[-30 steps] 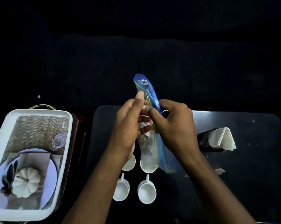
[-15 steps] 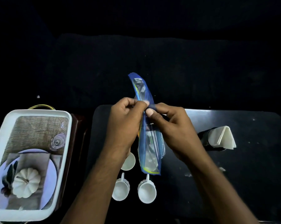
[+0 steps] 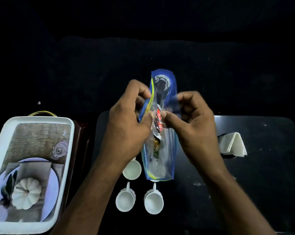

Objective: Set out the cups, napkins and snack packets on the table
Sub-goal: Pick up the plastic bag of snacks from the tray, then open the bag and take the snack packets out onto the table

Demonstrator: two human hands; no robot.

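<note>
Nearest on the dark, speckled bench [image 3: 262, 175] stand the left cup [image 3: 125, 200] and the right cup [image 3: 153, 202]. They are white and glossy, just beside each other, with mouths up and handles pointing away. A third cup [image 3: 132, 170] sits behind them, its far rim hidden by the left forearm. Off the bench's left edge lies a white tray [image 3: 0, 146] with rounded corners, its floor showing a pale pumpkin on a plate. Above the cups both hands hold a clear, blue-edged zip bag [image 3: 162, 160] upright. The left hand [image 3: 128, 126] pinches one lip and the right hand [image 3: 194, 126], blurred, pinches the other, with the mouth parted. A red snack packet [image 3: 157, 122] shows inside. The bag's bottom hides the bench behind the right cup. Farther right, folded white napkins [image 3: 235, 145] stand in a dark holder [image 3: 228, 156], a stretch of speckled bench between them and the cups. Beyond the bench all is dark.
</note>
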